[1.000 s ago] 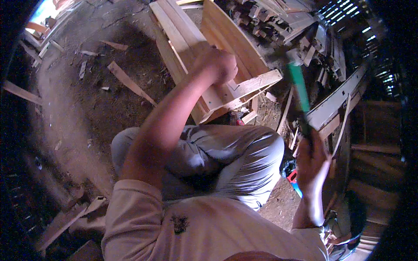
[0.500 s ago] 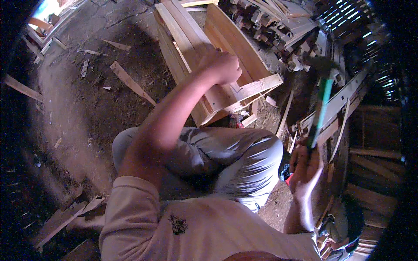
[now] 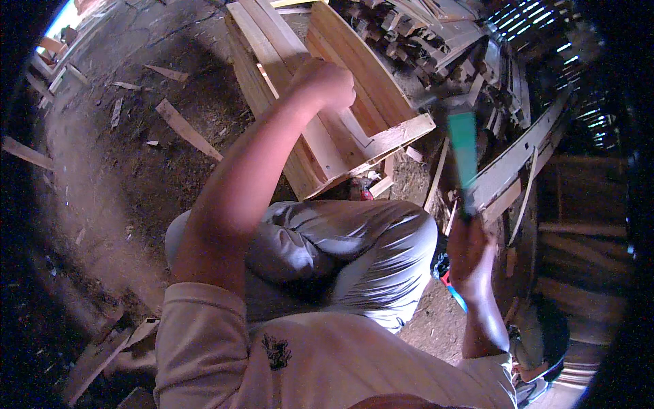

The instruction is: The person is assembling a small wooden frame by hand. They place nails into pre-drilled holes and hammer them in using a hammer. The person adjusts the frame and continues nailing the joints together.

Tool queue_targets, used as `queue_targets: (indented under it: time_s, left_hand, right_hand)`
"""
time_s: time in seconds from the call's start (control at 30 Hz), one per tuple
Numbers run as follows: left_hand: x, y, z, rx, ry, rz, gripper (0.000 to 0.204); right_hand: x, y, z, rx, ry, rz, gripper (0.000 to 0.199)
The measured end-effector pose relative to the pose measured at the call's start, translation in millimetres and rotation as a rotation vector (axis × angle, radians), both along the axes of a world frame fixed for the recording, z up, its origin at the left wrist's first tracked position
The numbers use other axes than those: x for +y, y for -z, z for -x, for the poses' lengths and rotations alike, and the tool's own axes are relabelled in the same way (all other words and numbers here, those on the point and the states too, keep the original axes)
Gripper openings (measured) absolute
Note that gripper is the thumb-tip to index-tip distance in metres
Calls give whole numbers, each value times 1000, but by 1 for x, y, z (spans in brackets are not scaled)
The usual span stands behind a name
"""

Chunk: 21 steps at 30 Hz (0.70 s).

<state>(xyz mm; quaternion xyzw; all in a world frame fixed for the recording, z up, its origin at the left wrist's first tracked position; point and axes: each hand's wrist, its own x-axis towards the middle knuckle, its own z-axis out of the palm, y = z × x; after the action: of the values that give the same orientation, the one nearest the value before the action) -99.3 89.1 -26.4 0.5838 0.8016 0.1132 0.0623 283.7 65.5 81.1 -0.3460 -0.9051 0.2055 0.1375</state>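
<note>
At one wooden box (image 3: 402, 135) | left hand (image 3: 328, 84) — grip clenched | right hand (image 3: 471, 253) — grasping one hammer (image 3: 464, 146)

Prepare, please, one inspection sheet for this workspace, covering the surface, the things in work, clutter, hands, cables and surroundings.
Surface: brown, earth-like floor, with debris scattered on it.
Job's things: open wooden box of planks, in front of the person's knees; green-handled hammer, raised right of the box, its head blurred.
Clutter: thin wood strip and smaller scraps left of the box; jumbled timber pile beyond it on the right.
Hands: left hand closed over the box's planks, anything inside it hidden; right hand closed around the hammer's handle.
Cables: nothing seen.
Surroundings: slatted wall at upper right, light coming through its gaps; picture edges too dark to judge.
</note>
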Motion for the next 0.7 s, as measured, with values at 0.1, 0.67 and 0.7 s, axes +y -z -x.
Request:
queue_targets:
  time_s: [0.1,0.67,0.7]
  left_hand:
    - [3,15,6,26,-52,-33,35]
    - [3,3,3,-11,-2,53,36]
    - [4,2,1,3,7,31,37]
  right_hand:
    - [2,-25,4,-71,85,43,5]
    - [-5,-12,8,491,115,239,26]
    - [-2,-10,0,247,1,236,22]
